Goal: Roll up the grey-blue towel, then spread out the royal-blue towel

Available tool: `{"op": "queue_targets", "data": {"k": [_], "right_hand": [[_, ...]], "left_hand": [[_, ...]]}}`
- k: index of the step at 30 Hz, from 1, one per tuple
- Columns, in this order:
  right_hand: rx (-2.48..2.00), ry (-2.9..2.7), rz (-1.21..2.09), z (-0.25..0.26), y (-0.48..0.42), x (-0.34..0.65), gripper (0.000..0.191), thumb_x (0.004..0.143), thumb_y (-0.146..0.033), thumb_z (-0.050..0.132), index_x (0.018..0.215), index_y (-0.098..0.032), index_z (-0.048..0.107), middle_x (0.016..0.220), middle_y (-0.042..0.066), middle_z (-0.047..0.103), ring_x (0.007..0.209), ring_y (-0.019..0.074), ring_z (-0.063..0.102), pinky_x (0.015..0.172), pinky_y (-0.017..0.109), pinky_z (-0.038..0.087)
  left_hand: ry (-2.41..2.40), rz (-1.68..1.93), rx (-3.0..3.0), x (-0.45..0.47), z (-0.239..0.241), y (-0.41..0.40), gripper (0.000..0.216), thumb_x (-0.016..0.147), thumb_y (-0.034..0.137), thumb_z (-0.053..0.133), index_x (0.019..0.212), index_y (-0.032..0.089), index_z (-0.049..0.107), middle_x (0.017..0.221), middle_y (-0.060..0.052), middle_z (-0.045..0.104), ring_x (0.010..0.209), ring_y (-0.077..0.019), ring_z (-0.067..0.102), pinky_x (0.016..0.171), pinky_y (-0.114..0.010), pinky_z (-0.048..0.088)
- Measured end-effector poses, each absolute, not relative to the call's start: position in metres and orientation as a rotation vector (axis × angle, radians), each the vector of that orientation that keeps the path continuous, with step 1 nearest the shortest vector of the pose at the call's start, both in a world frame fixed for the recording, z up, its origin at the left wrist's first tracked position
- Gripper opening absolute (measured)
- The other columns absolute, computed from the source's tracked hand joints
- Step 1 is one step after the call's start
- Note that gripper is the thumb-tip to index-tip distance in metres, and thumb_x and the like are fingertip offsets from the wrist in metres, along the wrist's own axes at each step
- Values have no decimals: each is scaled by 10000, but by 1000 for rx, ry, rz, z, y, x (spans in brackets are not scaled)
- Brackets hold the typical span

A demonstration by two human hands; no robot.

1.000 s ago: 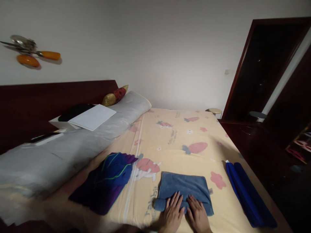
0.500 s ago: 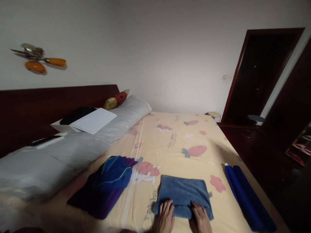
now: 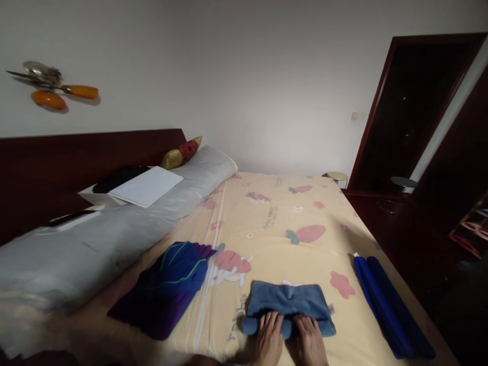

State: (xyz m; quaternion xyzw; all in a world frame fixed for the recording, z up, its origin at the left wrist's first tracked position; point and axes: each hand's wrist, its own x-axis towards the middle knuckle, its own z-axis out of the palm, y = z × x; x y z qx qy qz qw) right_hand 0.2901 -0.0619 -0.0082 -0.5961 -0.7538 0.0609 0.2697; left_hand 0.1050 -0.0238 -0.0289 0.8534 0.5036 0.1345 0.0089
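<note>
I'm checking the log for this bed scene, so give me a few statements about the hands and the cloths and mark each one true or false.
1. Both the left hand and the right hand rest on the folded grey-blue towel. True.
2. The rolled royal-blue cloth lies to the left of the towel. False: it lies to the right, near the bed's edge.
3. The crumpled purple and blue garment is in the left hand. False: it lies apart, untouched.
4. A white sheet of paper lies by the long grey bolster pillow. True.

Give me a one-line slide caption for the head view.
Both hands, left and right, press a folded blue towel on the patterned bedsheet.
</note>
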Motion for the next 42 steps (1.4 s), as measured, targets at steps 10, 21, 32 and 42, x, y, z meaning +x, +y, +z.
{"op": "queue_targets", "data": {"k": [10,21,32,42], "right_hand": [[-1583,-2082,279,-5,-58,294,381,906,-279,428,1275,-255,519,1226,19,647,1133,185,579,1020,349,386],[-1580,-2079,31,-13,-60,312,338,939,-357,448,1241,-229,526,1197,40,657,1109,200,589,988,378,402],[-1614,-1948,-157,-24,-61,318,250,929,-359,480,1135,-253,574,1118,26,687,1044,211,617,940,400,426],[-1636,-2047,8,-14,-56,297,292,952,-367,428,1191,-271,566,1189,-4,665,1100,191,597,972,403,404]], "left_hand": [[1399,500,2699,104,-17,-26,573,822,118,390,1367,289,445,1379,20,550,1253,-170,495,1080,-370,373],[1581,682,2803,85,-17,-21,391,936,356,426,1306,264,511,1301,17,617,1167,-167,569,992,-344,445],[1744,736,2775,80,-9,-23,324,942,378,434,1209,275,586,1220,13,660,1120,-183,591,979,-367,420],[1490,655,2734,123,-22,-28,375,948,358,399,1285,281,544,1291,-18,623,1164,-190,570,1008,-386,420]]}}
